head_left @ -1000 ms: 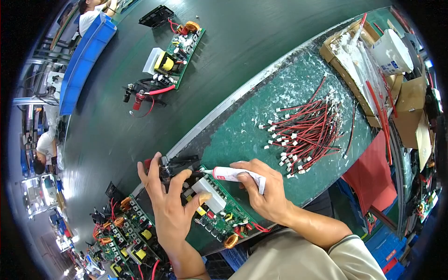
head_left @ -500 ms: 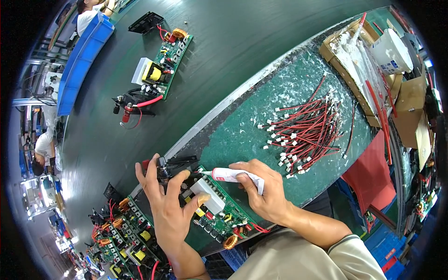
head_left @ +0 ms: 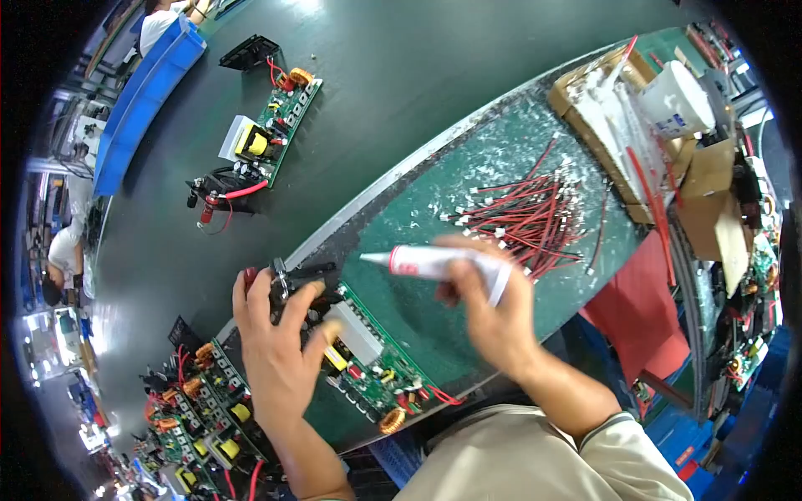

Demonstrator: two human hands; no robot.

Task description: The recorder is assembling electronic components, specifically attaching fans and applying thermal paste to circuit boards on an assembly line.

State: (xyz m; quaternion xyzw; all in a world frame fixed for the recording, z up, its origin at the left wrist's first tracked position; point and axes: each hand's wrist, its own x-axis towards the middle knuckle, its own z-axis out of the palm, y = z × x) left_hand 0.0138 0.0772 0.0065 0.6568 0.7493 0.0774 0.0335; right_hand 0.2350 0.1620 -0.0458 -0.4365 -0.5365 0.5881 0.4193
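Note:
My right hand (head_left: 501,321), slightly blurred, is wrapped round a white squeeze tube (head_left: 426,262) with a red band. The tube's pointed nozzle faces left, raised apart from the circuit board (head_left: 391,361) below. My left hand (head_left: 280,346) has its fingers curled over a black end panel (head_left: 311,274) at the board's far end, gripping it; its thumb is near a pale metal heat sink (head_left: 356,331). The green board carries a copper coil (head_left: 391,421) and red wires at its near end. My left fingers hide part of the panel and its connectors.
Several assembled boards (head_left: 196,417) crowd the lower left. Another board (head_left: 288,117) lies on the dark green belt (head_left: 359,125). Short red-and-black cables (head_left: 526,225) are heaped on the worktop, before a cardboard box (head_left: 576,108) and white bucket (head_left: 681,96). A blue bin (head_left: 146,104) stands far left.
The tube's nozzle has lifted off the board's far end, and my right hand has moved up and right with it. My left hand stays on the black end panel. The whole view has shifted slightly.

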